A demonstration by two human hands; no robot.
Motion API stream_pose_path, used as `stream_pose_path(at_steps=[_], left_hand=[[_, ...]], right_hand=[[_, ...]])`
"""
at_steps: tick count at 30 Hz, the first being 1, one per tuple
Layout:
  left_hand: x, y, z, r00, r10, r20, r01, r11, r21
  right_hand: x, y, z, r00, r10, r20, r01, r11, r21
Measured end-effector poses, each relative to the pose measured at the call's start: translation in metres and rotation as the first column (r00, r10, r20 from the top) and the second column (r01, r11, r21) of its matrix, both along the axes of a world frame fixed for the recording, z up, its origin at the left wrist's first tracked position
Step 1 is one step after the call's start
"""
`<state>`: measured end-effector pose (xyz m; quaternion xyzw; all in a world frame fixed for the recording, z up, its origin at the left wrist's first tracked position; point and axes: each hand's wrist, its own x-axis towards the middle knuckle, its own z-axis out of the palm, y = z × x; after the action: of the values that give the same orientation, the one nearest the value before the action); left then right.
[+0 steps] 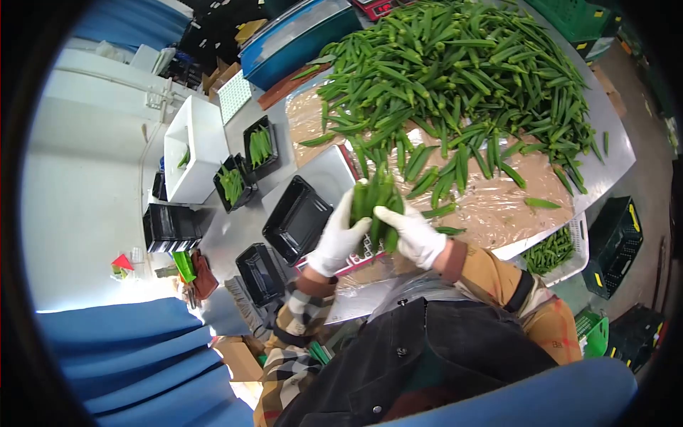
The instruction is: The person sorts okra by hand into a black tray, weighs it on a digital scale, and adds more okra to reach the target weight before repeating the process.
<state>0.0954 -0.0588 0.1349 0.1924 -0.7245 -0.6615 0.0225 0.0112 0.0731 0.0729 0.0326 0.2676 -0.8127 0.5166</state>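
Both my hands wear white gloves and grip one bunch of okra (377,198) between them, above the near edge of the table. My left hand (340,238) is closed round the bunch's left side. My right hand (416,236) closes on its right side, thumb across the pods. Just beyond lies a large heap of okra (455,78), with loose pods spread toward me. Left of my left hand, a black plastic tray (297,220) with nothing in it rests on a scale's metal plate (327,171). A second black tray (261,274) sits nearer me.
Two black trays filled with okra (261,146) (231,185) stand at the left, by a white foam box (203,153). Stacked black trays (171,228) are farther left. A white basket of okra (580,242) and a dark green crate (613,245) are at the right, below the table.
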Motion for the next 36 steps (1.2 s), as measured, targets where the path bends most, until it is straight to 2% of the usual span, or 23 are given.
stream_pose_path(at_steps=[1, 2, 3, 4, 6, 8, 9, 12, 13, 14, 16, 17, 18, 20, 22, 25, 28, 29, 31, 36], left_hand=[[0.011, -0.019, 0.011, 0.999, -0.015, 0.042, 0.017, 0.999, -0.046], [0.021, -0.035, 0.026, 0.996, -0.004, 0.084, 0.005, 1.0, -0.013], [0.031, -0.053, 0.035, 0.997, 0.0, 0.083, 0.001, 1.0, -0.018], [0.041, -0.071, 0.043, 0.997, 0.003, 0.081, -0.002, 1.0, -0.022], [0.057, -0.1, 0.061, 0.992, 0.002, 0.126, 0.014, 0.992, -0.127], [0.074, -0.134, 0.054, 0.99, -0.019, 0.14, 0.029, 0.997, -0.073], [0.082, -0.145, 0.048, 0.982, -0.012, 0.188, 0.025, 0.997, -0.069], [0.109, -0.182, 0.005, 0.964, -0.041, 0.263, 0.053, 0.998, -0.035], [0.115, -0.184, -0.002, 0.973, 0.005, 0.229, -0.01, 1.0, 0.02], [0.121, -0.185, -0.003, 0.979, 0.094, 0.183, -0.098, 0.995, 0.014], [0.135, -0.184, -0.005, 0.957, 0.274, 0.094, -0.276, 0.961, 0.014], [0.137, -0.176, 0.012, 0.931, 0.357, 0.079, -0.358, 0.934, 0.001], [0.146, -0.176, 0.015, 0.904, 0.424, 0.046, -0.427, 0.902, 0.062], [0.173, -0.179, 0.022, 0.87, 0.494, 0.005, -0.49, 0.862, 0.126], [0.201, -0.18, 0.023, 0.791, 0.61, -0.037, -0.607, 0.791, 0.072], [0.249, -0.178, 0.012, 0.619, 0.785, -0.019, -0.783, 0.619, 0.056], [0.282, -0.167, -0.01, 0.492, 0.87, 0.03, -0.871, 0.492, 0.015], [0.285, -0.16, -0.019, 0.463, 0.885, 0.05, -0.886, 0.464, -0.009], [0.285, -0.145, -0.032, 0.479, 0.873, 0.09, -0.877, 0.479, 0.022], [0.265, -0.127, -0.056, 0.57, 0.808, 0.148, -0.82, 0.571, 0.042]], right_hand=[[0.013, -0.021, 0.003, 1.0, 0.009, 0.01, -0.009, 1.0, -0.025], [0.024, -0.041, 0.008, 1.0, 0.02, 0.018, -0.019, 0.999, -0.049], [0.035, -0.06, 0.022, 0.995, -0.019, -0.095, 0.013, 0.998, -0.063], [0.045, -0.079, 0.025, 0.995, 0.06, -0.076, -0.062, 0.998, -0.026], [0.064, -0.115, 0.03, 0.984, 0.097, -0.149, -0.099, 0.995, -0.003], [0.075, -0.14, 0.03, 0.973, 0.216, -0.084, -0.216, 0.976, 0.006], [0.078, -0.153, 0.015, 0.942, 0.314, -0.12, -0.312, 0.949, 0.039], [0.051, -0.123, 0.045, 0.866, 0.499, -0.026, -0.497, 0.865, 0.061], [0.044, -0.115, 0.037, 0.85, 0.523, -0.066, -0.514, 0.85, 0.117], [0.039, -0.098, 0.045, 0.889, 0.456, -0.034, -0.441, 0.874, 0.206], [0.013, -0.064, 0.006, 0.905, 0.419, -0.072, -0.421, 0.907, -0.004], [-0.003, -0.042, -0.001, 0.921, 0.385, -0.063, -0.388, 0.92, -0.052], [-0.019, -0.022, 0.004, 0.923, 0.38, -0.061, -0.38, 0.925, 0.012], [-0.042, 0.025, -0.025, 0.964, 0.266, 0.0, -0.264, 0.958, 0.109], [-0.057, 0.078, -0.05, 0.997, 0.068, 0.032, -0.074, 0.96, 0.269], [-0.074, 0.165, -0.099, 0.987, -0.159, 0.027, 0.132, 0.89, 0.436], [-0.075, 0.225, -0.114, 0.953, -0.303, -0.022, 0.26, 0.775, 0.576], [-0.074, 0.235, -0.122, 0.95, -0.311, -0.021, 0.262, 0.759, 0.596], [-0.07, 0.243, -0.129, 0.944, -0.33, -0.024, 0.27, 0.724, 0.634], [-0.055, 0.21, -0.114, 0.984, -0.143, -0.111, 0.181, 0.777, 0.603]])
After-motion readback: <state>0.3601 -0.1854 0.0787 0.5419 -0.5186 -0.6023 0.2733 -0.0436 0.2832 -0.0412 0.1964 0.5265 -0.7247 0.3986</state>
